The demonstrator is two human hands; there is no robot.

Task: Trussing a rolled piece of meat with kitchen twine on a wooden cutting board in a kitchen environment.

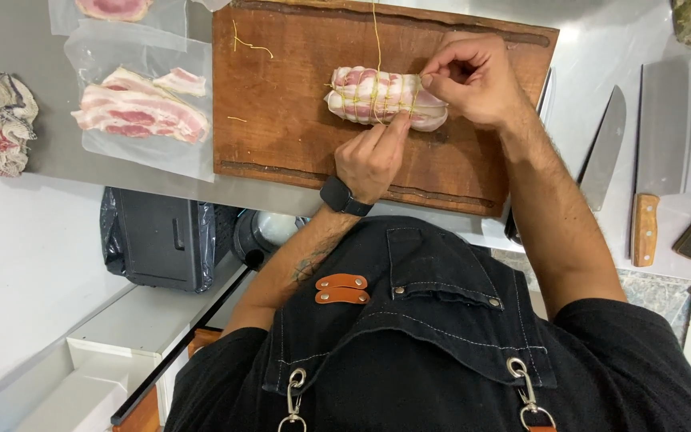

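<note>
Left hand [371, 156] pins the bacon-wrapped roll [384, 98] mid-cutting board [281, 96] — right hand [473, 80] pinches twine [376, 32]; soft, likely slippery — grip by its bindings.

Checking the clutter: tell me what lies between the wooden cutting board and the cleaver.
In the head view, a steel kitchen knife lies between the wooden cutting board and the wooden-handled cleaver.

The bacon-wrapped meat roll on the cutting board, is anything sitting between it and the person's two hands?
Nothing visible does. Both hands are already on the meat roll: the left hand presses its near side, and the right hand pinches the yellow twine at its right end. The wooden cutting board around it holds only loose twine scraps.
</note>
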